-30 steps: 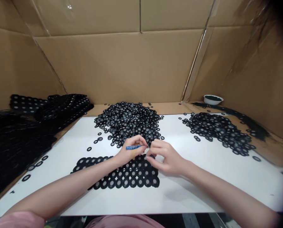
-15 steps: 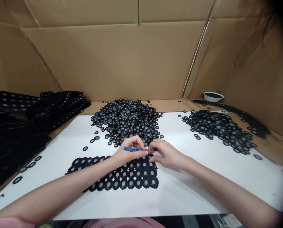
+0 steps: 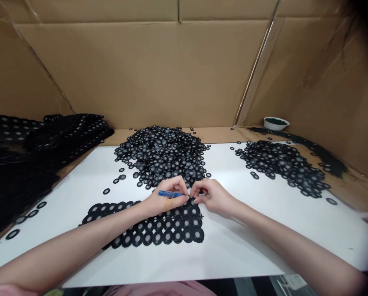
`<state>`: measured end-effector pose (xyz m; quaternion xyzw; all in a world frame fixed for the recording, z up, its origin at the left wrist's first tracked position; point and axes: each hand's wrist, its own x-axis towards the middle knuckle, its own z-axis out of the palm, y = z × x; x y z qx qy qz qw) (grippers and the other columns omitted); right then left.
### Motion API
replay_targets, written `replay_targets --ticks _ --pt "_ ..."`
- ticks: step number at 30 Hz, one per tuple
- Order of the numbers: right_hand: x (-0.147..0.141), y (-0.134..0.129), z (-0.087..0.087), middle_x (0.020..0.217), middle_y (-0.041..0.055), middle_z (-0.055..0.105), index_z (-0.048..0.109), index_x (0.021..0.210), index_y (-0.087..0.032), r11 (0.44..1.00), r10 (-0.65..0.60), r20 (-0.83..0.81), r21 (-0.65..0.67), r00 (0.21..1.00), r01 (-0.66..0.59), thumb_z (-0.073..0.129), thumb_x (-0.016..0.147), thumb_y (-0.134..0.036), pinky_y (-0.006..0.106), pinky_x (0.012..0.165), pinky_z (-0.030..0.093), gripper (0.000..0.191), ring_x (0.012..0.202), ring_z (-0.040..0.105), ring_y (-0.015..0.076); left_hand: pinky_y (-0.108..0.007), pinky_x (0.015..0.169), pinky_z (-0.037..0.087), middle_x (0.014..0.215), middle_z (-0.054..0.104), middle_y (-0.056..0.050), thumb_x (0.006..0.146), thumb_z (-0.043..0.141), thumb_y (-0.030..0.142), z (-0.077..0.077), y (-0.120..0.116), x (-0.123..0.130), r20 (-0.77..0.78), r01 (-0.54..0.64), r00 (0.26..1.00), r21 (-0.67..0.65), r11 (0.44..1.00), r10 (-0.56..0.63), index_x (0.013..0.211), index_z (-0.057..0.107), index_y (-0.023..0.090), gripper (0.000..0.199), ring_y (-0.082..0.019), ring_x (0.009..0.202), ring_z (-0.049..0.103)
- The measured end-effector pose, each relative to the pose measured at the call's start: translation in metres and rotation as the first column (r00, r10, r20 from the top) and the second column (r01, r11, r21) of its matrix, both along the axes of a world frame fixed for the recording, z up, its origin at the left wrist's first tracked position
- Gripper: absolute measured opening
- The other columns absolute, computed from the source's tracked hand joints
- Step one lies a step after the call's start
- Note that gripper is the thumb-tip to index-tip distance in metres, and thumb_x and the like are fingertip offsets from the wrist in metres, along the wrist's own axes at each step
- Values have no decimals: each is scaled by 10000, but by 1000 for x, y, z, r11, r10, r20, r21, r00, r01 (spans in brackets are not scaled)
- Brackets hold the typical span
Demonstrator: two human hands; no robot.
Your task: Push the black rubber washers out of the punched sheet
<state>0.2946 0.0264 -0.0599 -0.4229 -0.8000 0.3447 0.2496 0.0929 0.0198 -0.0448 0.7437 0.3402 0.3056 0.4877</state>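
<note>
My left hand (image 3: 163, 203) is closed around a slim blue pen-like tool (image 3: 169, 193), its tip pointing right; whether it is a pen or a hook I cannot tell. Thumb and fingers of my right hand (image 3: 214, 197) pinch together at that tip; whatever they grip is too small to make out. Both hands hover over the far right corner of a panel of joined black discs with pale grey centres (image 3: 157, 237). The panel lies flat on the white board (image 3: 233, 255), partly covered by my left forearm.
A large heap of loose black discs (image 3: 162, 152) lies behind my hands, a smaller heap (image 3: 282, 162) to the right. Dark folded disc panels (image 3: 69, 133) are piled at left. A white bowl (image 3: 276, 126) and dark green strands (image 3: 326, 158) lie far right. Cardboard walls (image 3: 125, 78) enclose the table.
The camera view has shifted slightly. My right hand's fingertips have moved a little left and closed more tightly near the tool's tip. The left hand keeps its hold on the tool.
</note>
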Motion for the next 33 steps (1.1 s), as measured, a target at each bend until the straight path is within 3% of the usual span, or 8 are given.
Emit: replay_targets --ticks 8,16,33 --pt "1 -6 0 781 8 587 572 767 -176 981 53 103 179 993 -71 570 710 30 247 688 358 214 801 487 161 -192 557 344 658 541 8 756 614 191 -2 1 -1 -30 33 999 107 994 -30 662 533 130 139 -90 600 473" --pt "-2 -9 2 788 27 566 528 756 -158 970 57 181 222 982 -97 520 712 55 251 656 341 218 788 461 167 -200 609 360 628 557 5 806 538 177 2 -3 0 -102 114 991 295 949 -88 624 514 130 190 -96 601 484" --pt "-3 -7 1 768 27 566 531 752 -157 957 60 194 269 979 -112 509 694 75 248 651 334 240 778 457 167 -199 585 350 613 551 8 779 556 148 0 -5 3 -49 88 996 241 967 -78 593 522 127 190 -94 583 473"
